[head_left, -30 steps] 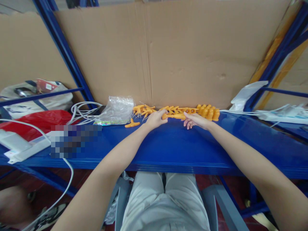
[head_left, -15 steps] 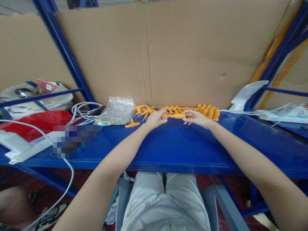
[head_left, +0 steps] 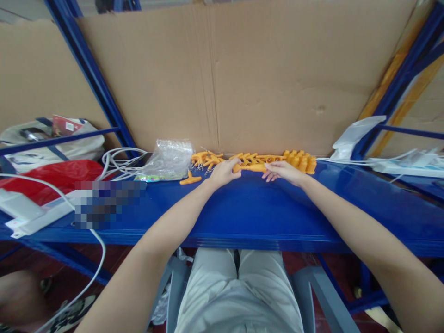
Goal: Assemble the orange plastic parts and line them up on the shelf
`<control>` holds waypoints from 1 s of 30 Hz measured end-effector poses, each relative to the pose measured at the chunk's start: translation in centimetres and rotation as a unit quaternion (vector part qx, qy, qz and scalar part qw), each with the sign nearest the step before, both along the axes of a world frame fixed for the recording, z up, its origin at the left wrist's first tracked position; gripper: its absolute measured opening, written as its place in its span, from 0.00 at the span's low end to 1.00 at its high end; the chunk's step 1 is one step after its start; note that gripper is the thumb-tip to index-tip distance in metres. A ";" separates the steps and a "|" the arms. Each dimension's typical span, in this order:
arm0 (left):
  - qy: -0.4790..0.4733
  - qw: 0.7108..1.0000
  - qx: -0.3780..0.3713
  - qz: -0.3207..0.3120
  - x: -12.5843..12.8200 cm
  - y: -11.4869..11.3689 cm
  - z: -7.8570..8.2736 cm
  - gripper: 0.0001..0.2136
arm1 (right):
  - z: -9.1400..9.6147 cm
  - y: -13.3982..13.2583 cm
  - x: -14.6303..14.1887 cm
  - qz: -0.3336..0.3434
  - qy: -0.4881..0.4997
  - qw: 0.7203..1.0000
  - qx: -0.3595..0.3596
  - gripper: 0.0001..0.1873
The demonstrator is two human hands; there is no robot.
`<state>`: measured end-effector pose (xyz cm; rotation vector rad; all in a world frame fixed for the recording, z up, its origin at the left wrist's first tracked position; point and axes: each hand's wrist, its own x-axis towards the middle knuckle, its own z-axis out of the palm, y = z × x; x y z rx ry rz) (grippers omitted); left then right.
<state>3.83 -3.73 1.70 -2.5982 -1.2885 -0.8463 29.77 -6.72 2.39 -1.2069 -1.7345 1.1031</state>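
Both my hands reach to the back of a blue metal shelf (head_left: 249,217). Between them lies an orange plastic rod-shaped piece (head_left: 252,168). My left hand (head_left: 225,173) is closed on its left end. My right hand (head_left: 282,171) touches its right end with fingers pinched together. Behind the hands runs a row of several orange plastic parts (head_left: 249,158), T-shaped ones at the left (head_left: 204,160) and stubby ones at the right (head_left: 301,162). One T-shaped piece (head_left: 190,179) lies apart, left of my left hand.
A crumpled clear plastic bag (head_left: 169,158) and coiled white cables (head_left: 120,162) lie left of the parts. A red bag (head_left: 52,175) and white power strip (head_left: 38,215) sit far left. Cardboard (head_left: 243,78) backs the shelf. White cables and a strip (head_left: 398,165) lie right.
My right hand has shifted slightly on the right end of the orange piece, first rising toward it, then settling lower. My left hand has stayed on the left end.
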 end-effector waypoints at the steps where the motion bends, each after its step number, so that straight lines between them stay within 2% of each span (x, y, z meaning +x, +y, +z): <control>1: 0.001 1.000 0.000 0.001 0.0 0.0 0.0 0.16 | 0.0 -0.1 -0.1 -0.004 0.001 1.000 -0.003 0.24; 11: -0.013 1.000 0.010 -0.015 -0.1 0.1 -0.1 0.15 | 0.1 -0.3 -0.9 -0.045 -0.001 0.998 -0.050 0.25; 15: -0.011 1.000 -0.005 0.005 0.0 0.0 0.1 0.16 | -0.3 0.2 -0.7 -0.040 0.022 0.998 -0.040 0.20; 18: -0.014 1.000 -0.009 0.009 0.0 0.1 0.1 0.16 | -0.8 0.6 -0.6 -0.027 0.046 0.999 0.006 0.16; 21: -0.019 1.000 -0.010 0.001 -0.2 0.2 0.3 0.16 | -0.9 1.0 -0.6 -0.026 0.052 0.997 0.059 0.18; 24: -0.029 0.999 -0.010 0.006 -0.8 0.1 1.0 0.21 | -0.5 1.4 -0.4 -0.050 0.056 0.988 0.132 0.21; 27: -0.027 0.997 -0.008 0.068 -1.8 0.0 2.1 0.26 | 0.3 2.2 0.3 -0.110 0.037 0.968 0.223 0.24; 30: 0.031 0.982 -0.041 0.181 -3.3 0.1 3.1 0.22 | 1.1 3.2 0.9 -0.180 -0.036 0.935 0.304 0.25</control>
